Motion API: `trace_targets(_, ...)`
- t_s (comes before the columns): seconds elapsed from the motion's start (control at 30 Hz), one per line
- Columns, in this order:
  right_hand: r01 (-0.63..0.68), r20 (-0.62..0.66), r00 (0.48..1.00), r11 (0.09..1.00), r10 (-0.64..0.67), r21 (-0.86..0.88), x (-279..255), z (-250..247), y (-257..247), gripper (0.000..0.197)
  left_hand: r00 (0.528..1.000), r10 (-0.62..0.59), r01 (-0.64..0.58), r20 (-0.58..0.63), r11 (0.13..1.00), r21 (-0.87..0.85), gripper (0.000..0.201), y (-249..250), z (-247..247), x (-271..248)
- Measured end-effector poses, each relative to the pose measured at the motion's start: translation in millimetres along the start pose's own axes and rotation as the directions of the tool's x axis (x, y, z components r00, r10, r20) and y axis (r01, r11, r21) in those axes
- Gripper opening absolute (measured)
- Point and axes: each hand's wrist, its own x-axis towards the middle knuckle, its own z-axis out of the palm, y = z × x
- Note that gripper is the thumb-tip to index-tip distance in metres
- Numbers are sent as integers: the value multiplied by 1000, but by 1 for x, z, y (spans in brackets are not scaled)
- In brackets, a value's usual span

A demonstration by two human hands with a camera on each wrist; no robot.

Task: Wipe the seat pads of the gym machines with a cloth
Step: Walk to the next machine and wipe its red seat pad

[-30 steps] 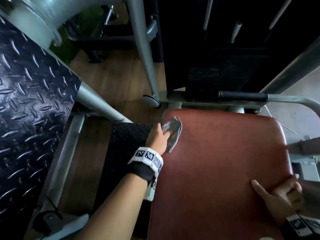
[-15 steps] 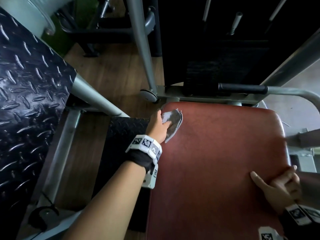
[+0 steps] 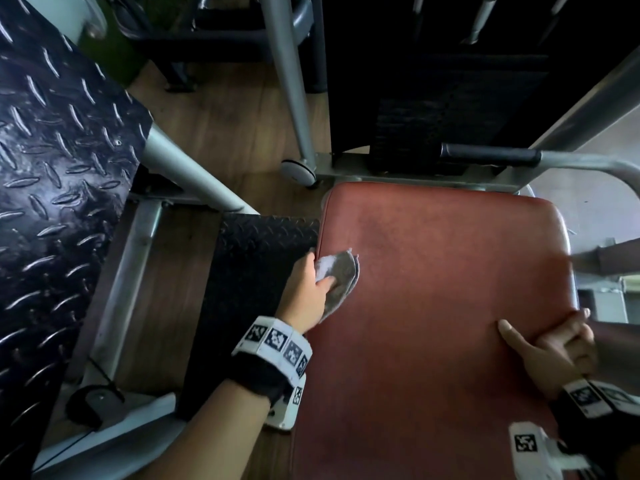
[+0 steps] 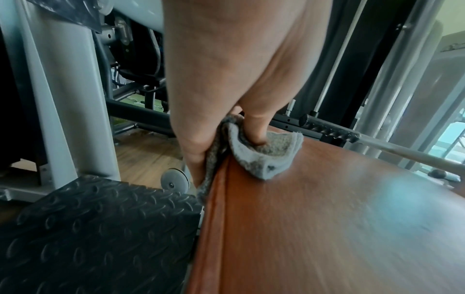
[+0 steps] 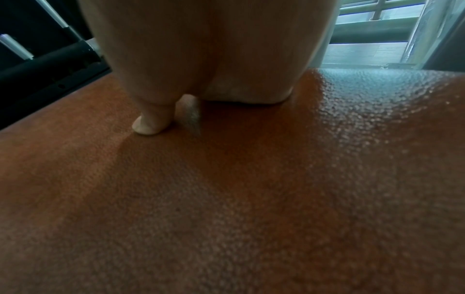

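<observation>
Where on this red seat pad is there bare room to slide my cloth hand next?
The seat pad is bare across its middle, between the cloth at the left edge and the right hand gripping the right edge, and up to the far edge by the black handle. The near-right corner is crowded by that hand.

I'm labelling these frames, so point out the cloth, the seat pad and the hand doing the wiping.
cloth (image 3: pixel 341 277), head view: middle of the folded grey fabric.
seat pad (image 3: pixel 450 289), head view: bare red upholstery, centre.
left hand (image 3: pixel 306 292), head view: back of the hand.
</observation>
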Motion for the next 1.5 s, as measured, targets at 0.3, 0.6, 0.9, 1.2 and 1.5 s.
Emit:
trace_targets(0.3,9,-26,1000,1000,-9,5,-1,2,-1,132,994,83,-82,-69,997,7,66,6,5,5)
trace_targets(0.6,7,-14,1000,1000,-7,-29,5,3,4,115,996,82,-80,-34,996,49,66,-1,4,4)
trace_targets(0.9,32,-15,999,997,-33,-73,3,0,2,116,996,68,-67,-65,998,4,66,-53,23,-83)
trace_targets(1.2,33,2,999,996,-33,-86,0,-2,3,117,992,97,-97,-80,995,-1,71,-46,22,-70)
trace_targets(1.5,50,9,999,996,-50,-71,-3,-4,2,120,997,57,-57,-60,998,0,68,-67,29,-97)
